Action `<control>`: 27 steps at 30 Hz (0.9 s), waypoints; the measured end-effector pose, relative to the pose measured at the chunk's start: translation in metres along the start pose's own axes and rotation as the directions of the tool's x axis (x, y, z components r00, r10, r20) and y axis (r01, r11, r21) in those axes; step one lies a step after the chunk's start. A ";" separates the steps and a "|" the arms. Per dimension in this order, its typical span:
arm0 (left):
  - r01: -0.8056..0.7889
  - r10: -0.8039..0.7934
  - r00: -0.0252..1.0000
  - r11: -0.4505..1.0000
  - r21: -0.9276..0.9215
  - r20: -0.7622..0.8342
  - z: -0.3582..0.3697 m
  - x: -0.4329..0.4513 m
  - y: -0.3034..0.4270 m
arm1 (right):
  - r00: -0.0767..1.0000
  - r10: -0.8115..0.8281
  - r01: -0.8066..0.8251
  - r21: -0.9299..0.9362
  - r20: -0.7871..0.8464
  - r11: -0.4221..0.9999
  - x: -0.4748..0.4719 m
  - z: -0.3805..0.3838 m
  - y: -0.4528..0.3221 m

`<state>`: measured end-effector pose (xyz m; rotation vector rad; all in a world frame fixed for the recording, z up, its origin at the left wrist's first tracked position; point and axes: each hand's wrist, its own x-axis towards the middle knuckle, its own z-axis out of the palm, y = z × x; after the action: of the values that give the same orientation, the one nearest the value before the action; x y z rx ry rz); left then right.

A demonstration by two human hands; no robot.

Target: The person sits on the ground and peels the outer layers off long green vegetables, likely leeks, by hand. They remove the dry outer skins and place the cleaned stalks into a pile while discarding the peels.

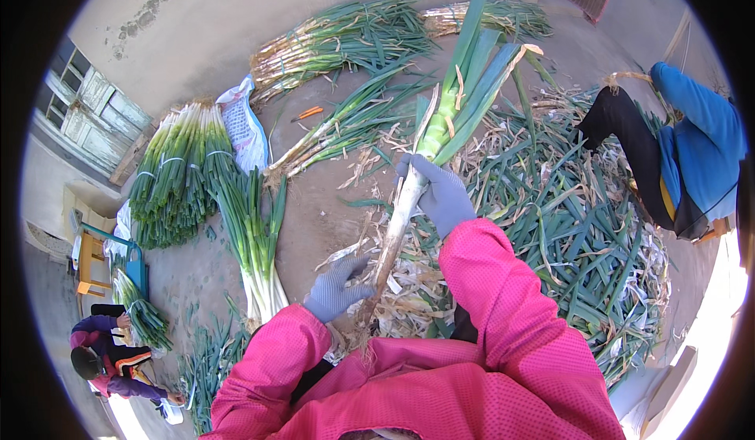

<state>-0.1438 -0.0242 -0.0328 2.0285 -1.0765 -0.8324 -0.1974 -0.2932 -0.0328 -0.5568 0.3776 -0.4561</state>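
A large green onion (401,216) stands slanted in front of me, its roots low near my jacket and its green leaves pointing away. My right hand (442,189), in a grey-blue knit glove, grips it where the white shaft meets the leaves. Dry, papery skin clings to the lower shaft. My left hand (339,286), gloved alike, is beside the root end with thumb and fingers apart; whether the thumb touches the shaft, I cannot tell. Left of that hand lie several peeled green onions (259,263) with clean white shafts.
Trimmed leaves and skins form a heap (554,222) at right, beside a seated person in blue (702,151). Tied peeled bundles (177,174) stand at left. Unpeeled bundles (348,39) lie by the wall, near an orange-handled knife (308,114). Another person (106,357) sits lower left.
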 end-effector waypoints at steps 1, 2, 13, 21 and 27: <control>0.011 -0.019 0.997 0.994 -0.105 -0.070 -0.004 0.015 -0.003 | 1.000 -0.006 0.006 0.029 0.013 1.000 -0.002 0.004 0.003; 0.001 -0.037 0.987 0.974 -0.226 -0.158 -0.009 0.030 -0.005 | 1.000 -0.023 0.022 0.065 0.018 0.998 -0.004 0.010 0.009; -0.087 -0.196 0.951 0.573 -0.815 -0.239 -0.031 0.103 0.006 | 0.986 0.149 -0.094 -0.500 0.071 0.861 -0.003 0.052 0.060; -0.264 -0.208 0.907 0.395 -0.880 -0.366 -0.047 0.108 0.002 | 0.980 0.165 -0.096 -0.465 0.110 0.880 -0.011 0.062 0.091; -0.244 -0.266 0.887 0.422 -0.873 -0.377 -0.053 0.104 -0.002 | 0.998 0.068 -0.035 -0.867 -0.001 0.498 -0.012 0.063 0.117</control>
<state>-0.0545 -0.0992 -0.0273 1.1317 -0.1650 -0.6428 -0.1426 -0.1724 -0.0489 -1.5604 0.5924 -0.1543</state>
